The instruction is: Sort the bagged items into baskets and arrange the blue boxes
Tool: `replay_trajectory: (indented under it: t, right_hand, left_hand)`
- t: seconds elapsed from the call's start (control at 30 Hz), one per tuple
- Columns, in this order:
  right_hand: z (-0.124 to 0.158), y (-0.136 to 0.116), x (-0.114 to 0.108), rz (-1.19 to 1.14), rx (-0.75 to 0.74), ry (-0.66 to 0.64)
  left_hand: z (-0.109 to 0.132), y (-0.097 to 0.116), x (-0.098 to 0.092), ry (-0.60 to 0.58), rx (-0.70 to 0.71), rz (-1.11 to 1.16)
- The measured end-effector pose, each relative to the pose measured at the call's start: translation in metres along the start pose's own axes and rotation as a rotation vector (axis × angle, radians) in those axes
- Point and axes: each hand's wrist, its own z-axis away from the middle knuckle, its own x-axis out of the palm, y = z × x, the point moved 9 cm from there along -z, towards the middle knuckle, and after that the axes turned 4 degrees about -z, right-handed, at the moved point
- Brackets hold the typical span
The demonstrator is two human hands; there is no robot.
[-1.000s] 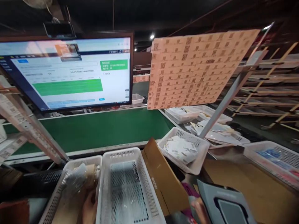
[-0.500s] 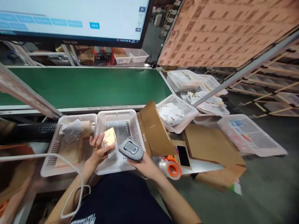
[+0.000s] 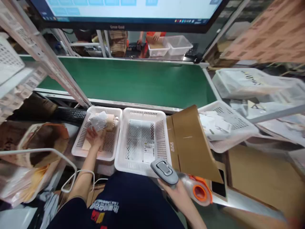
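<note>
My left hand (image 3: 94, 137) is in the left white basket (image 3: 78, 149), its fingers spread at the near edge of a clear plastic bag (image 3: 98, 121). A tan box (image 3: 110, 122) lies beside the bag, and flat brown cardboard is partly hidden under my hand. My right hand (image 3: 175, 190) is wrapped around a grey barcode scanner (image 3: 164, 170), held over the near right corner of the middle white basket (image 3: 120, 159). In that basket lies a white printed label or packet (image 3: 149, 152). I cannot make out the small yellow box now.
An open cardboard box (image 3: 190, 143) stands right of the middle basket. Beside it are an orange tape dispenser (image 3: 200, 192), a phone (image 3: 219, 184) and a basket of white packets (image 3: 238, 121). A green conveyor (image 3: 133, 79) runs behind; a white cable (image 3: 54, 151) loops at left.
My left hand has moved left from the middle basket into the left one and no longer shows the yellow box. The scanner stays in my right hand. The view has shifted left.
</note>
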Motion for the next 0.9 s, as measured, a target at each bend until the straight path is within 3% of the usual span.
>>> replay_trajectory:
  t: [0.13,0.23,0.33,0.5,0.7,0.8,0.9]
  right_hand:
    - [-0.007,-0.01,0.021,0.018,-0.044,-0.109]
    - [-0.01,-0.024,0.03,0.068,-0.102,-0.165]
    - [-0.009,-0.04,0.031,0.163,-0.124,-0.182]
    - [-0.006,-0.083,0.041,0.323,-0.214,-0.267]
    - [-0.019,-0.105,0.058,0.335,-0.297,-0.319]
    - [-0.022,-0.103,0.052,0.302,-0.297,-0.295]
    - [-0.021,-0.088,0.037,0.328,-0.226,-0.267]
  left_hand:
    - [-0.022,0.015,0.01,-0.052,0.172,-0.015]
    - [-0.021,0.038,0.01,-0.11,0.289,-0.002]
    - [-0.001,0.065,-0.003,-0.084,0.419,0.018]
    - [0.044,0.109,-0.041,0.046,0.706,0.068]
    - [0.087,0.14,-0.068,0.291,0.98,0.216]
    - [0.113,0.161,-0.067,0.266,1.069,0.249]
    - [0.135,0.19,-0.059,0.14,1.14,0.173]
